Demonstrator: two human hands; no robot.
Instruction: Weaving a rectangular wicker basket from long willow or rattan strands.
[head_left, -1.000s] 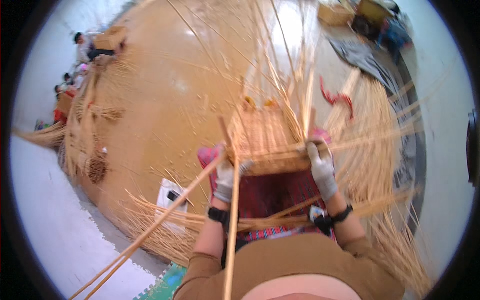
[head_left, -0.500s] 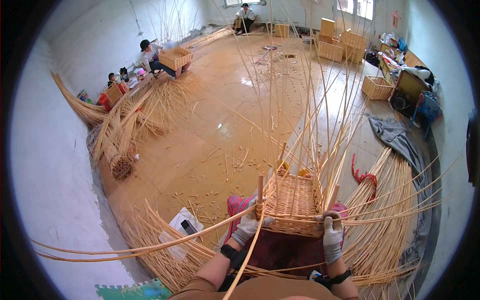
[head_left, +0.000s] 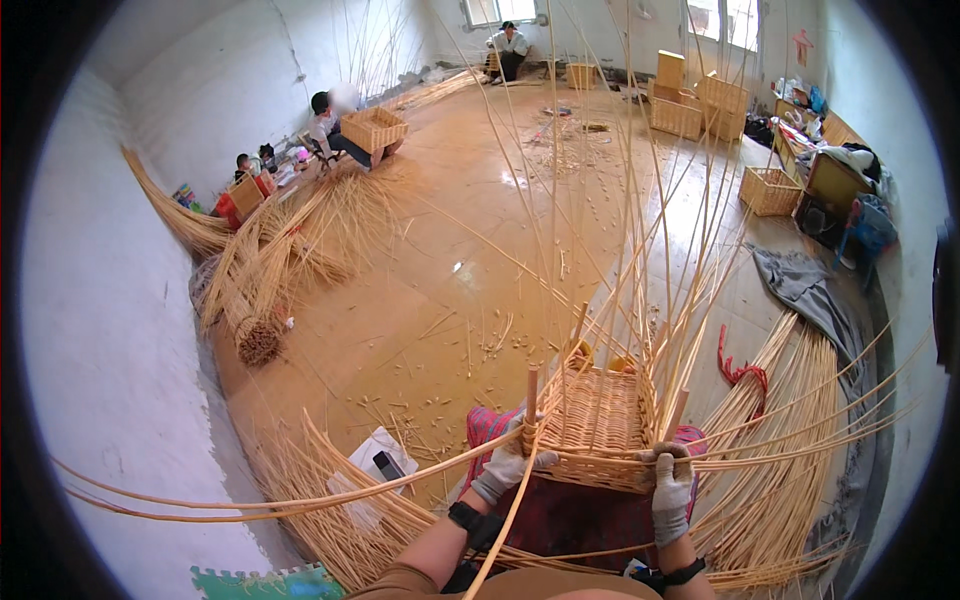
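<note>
grip: both gloved hands are closed on the near rim of the half-woven rectangular wicker basket; the left hand curls its fingers round the front left corner by an upright wooden stake, the right hand clamps the front right edge where loose rods run out.
where the basket sits: on the person's lap over a dark red cloth, just in front of the body, its long uncut willow uprights fanning high above it.
risk, rods: the long pale willow rods sweeping out left from the corner look springy; i'd judge one could whip free if the left fingers slacken, and the weave at that corner would loosen.
risk, tilt: with the weight only on the knees, an uneven pull from either hand might tip the basket toward the floor.
risk, uprights: bending them too sharply could kink or snap one.
contents, near basket: nothing inside that i can see, only the woven base.
other containers: finished square wicker baskets stand far off by the windows, their insides not visible; another wicker basket stands by a seated person at the left wall.
floor: bundled willow lies to the right, red-handled cutters beside it.
</note>
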